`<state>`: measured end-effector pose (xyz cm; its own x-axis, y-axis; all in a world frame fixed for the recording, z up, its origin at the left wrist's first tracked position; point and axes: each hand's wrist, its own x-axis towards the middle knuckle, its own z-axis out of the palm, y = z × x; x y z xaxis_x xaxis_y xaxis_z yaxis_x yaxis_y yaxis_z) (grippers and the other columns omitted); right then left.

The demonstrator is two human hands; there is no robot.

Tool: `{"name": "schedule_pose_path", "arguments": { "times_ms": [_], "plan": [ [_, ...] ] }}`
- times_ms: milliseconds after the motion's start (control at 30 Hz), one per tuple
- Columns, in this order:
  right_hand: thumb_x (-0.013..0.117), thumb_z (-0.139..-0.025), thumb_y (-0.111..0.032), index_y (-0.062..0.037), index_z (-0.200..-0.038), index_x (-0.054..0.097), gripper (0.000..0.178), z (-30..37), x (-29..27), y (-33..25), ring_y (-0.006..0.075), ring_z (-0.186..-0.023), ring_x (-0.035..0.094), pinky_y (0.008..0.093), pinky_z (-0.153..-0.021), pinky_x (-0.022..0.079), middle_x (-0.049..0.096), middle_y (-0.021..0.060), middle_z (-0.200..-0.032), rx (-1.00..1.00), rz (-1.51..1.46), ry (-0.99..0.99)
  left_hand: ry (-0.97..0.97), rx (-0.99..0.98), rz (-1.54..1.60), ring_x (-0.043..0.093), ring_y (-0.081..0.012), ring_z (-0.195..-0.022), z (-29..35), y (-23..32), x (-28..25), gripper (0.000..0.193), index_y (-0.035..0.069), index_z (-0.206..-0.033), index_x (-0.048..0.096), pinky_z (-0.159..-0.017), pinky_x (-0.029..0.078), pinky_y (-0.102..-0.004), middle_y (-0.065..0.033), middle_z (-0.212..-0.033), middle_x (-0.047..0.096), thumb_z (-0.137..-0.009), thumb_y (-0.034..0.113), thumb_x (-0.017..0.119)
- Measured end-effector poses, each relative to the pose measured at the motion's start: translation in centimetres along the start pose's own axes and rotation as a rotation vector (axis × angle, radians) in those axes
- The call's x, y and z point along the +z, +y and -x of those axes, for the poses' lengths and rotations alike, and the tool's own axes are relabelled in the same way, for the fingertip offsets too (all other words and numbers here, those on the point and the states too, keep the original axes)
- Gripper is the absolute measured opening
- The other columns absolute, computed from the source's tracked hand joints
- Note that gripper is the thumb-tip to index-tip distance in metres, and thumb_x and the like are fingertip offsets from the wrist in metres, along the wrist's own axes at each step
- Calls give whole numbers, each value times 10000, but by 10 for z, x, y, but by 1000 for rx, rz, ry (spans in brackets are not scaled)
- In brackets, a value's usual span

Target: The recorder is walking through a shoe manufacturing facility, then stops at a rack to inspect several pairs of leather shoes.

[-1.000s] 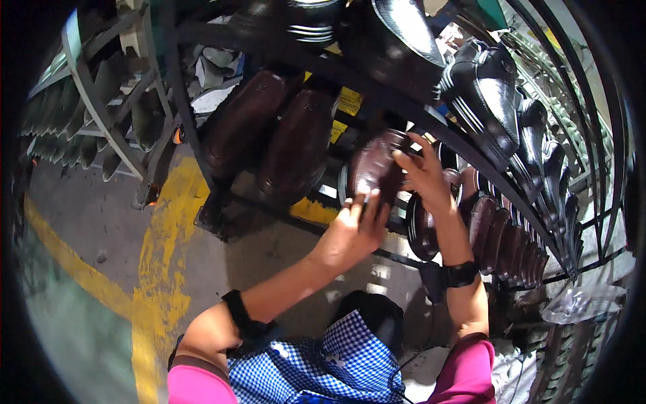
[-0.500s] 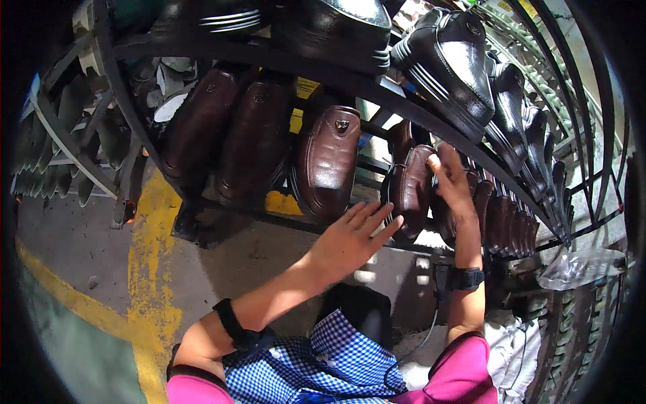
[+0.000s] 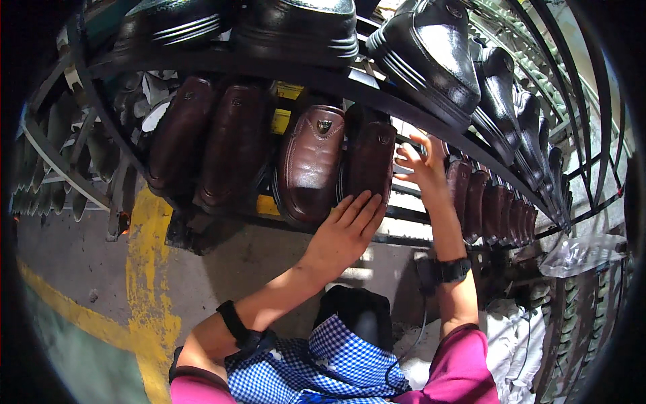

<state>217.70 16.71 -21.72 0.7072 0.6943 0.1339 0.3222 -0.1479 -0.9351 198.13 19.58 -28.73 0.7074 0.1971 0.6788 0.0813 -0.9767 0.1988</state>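
Your left hand [image 3: 342,236] lies flat, fingers slightly parted, on the toe of the dark brown slip-on loafer [image 3: 370,155], at one o'clock on the black metal rack [image 3: 282,73]. Your right hand [image 3: 429,168], half-open and empty, sits at its three o'clock; contact is unclear in the glare. Expect a light shoe, smooth (perhaps slippery), its upper yielding; pinch the stiffer sole edges.
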Motion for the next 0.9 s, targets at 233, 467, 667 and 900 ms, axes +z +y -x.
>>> {"name": "schedule_pose_path", "arguments": {
  "times_ms": [233, 467, 667, 900],
  "plan": [
    [564, -861, -167, -49, -991, 537, 178, 1, 3, 25, 81, -669, 500, 229, -581, 425, 537, 22, -737, -443, 430, -118, 15, 42, 26, 435, -271, -1186, -3, -1, -2, 490, 17, -1191, 491, -998, 370, -375, -117, -1264, 455, -707, 80, 525],
    [583, -856, -199, -51, -920, 501, 182, 8, 8, 17, 84, -572, 446, 239, -531, 383, 505, 20, -679, -375, 489, -285, 2, 31, 28, 440, -272, -1180, -2, -7, -4, 485, 13, -1185, 494, -991, 383, -370, -116, -1255, 462, -706, 83, 530],
    [592, -854, -176, -55, -812, 513, 151, 8, 3, 6, 17, -560, 385, 195, -457, 312, 471, -38, -627, -217, 321, -269, 10, 30, 17, 449, -262, -1169, -1, -5, -2, 475, 15, -1179, 500, -983, 387, -367, -114, -1248, 470, -710, 89, 528],
    [632, -803, -103, -9, -800, 589, 104, -8, 6, 1, 26, -578, 427, 209, -514, 356, 525, -31, -636, -295, 458, -288, 33, 25, 37, 456, -258, -1163, 0, -8, -2, 457, 26, -1168, 516, -975, 395, -356, -112, -1232, 485, -717, 99, 525]
  ]
}}
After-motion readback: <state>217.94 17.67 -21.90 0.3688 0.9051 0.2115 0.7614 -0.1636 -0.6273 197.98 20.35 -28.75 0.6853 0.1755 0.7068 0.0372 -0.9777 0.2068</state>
